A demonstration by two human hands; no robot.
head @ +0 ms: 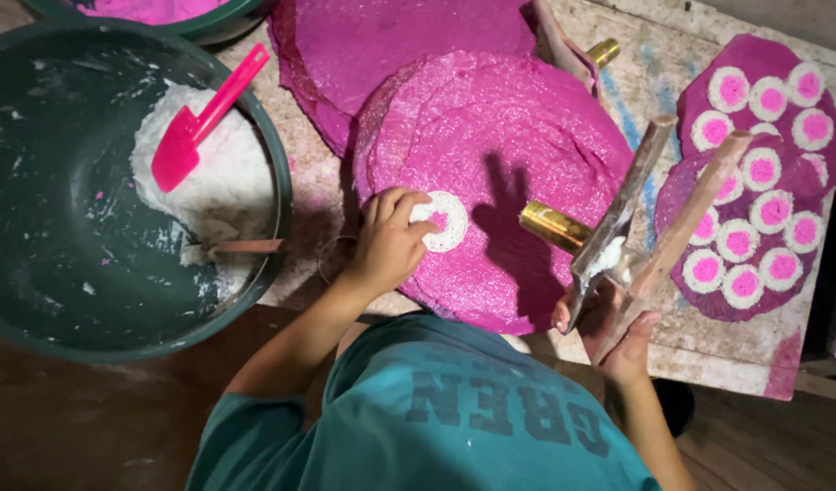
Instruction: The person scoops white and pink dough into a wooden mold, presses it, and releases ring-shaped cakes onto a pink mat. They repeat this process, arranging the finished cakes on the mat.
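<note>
My left hand point(386, 244) pinches the edge of a white dough ring point(447, 223) that lies on a large round pink sheet point(509, 136). My right hand point(620, 341) grips the lower end of a wooden two-armed press tool point(659, 205), held tilted over the board's right part. A brass tube point(554, 225) sticks out from the tool toward the pink sheet. A bit of white dough sits in the tool near its hinge.
At left stands a dark green basin point(63, 245) holding white dough point(213, 177), a pink spatula point(200, 118) and a small wooden stick point(247, 245). A purple-pink sheet point(686, 195) at right carries several white rings with pink centres. Another pink sheet point(390, 36) lies behind, on a worn board point(700, 350).
</note>
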